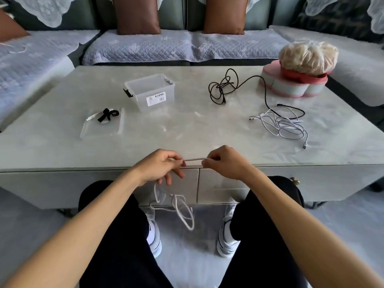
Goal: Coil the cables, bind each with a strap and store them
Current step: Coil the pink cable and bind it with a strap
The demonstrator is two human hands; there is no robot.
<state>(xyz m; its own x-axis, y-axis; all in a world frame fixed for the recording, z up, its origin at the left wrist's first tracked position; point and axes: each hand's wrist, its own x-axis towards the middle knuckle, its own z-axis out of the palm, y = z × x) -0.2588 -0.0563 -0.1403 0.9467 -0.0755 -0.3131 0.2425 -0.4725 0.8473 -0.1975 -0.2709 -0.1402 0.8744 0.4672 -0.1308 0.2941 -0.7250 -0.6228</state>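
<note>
A: Setting first. What do you log?

B: I log a pale marble-look bench [187, 125] in front of a grey-green sofa [187, 46] with quilted seat covers and two brown cushions [136, 15]. The person sits at the near edge, black trousers and white shoes below.

A: Hands?

B: Left hand [162, 166]: thumb and forefinger pinch one end of a short straight run of white cable [194, 159], the other fingers loosely curled beneath. Right hand [223, 162]: fingers curled, pinching the other end of that run. Both hover at the bench's front edge, near each other. The rest of this cable hangs from the left hand in loose loops between the knees, in front of the drawer fronts.

A: Other cables?

B: Item: black cable [223, 88], loosely tangled, far centre-right; one strand trails right and forward. Item: second white cable [284, 125], an untidy heap at the right, with the black strand's end crossing its far side.

A: Storage and straps?

B: Item: clear plastic box [150, 91], open, far centre-left, label facing me. Item: its clear lid [101, 129], flat, near-left of the box. Item: black straps [107, 115], resting on the lid's far part.

A: Anything else?

B: Pink-and-white container [291, 84], far right corner, bearing a filled plastic bag [307, 57].
</note>
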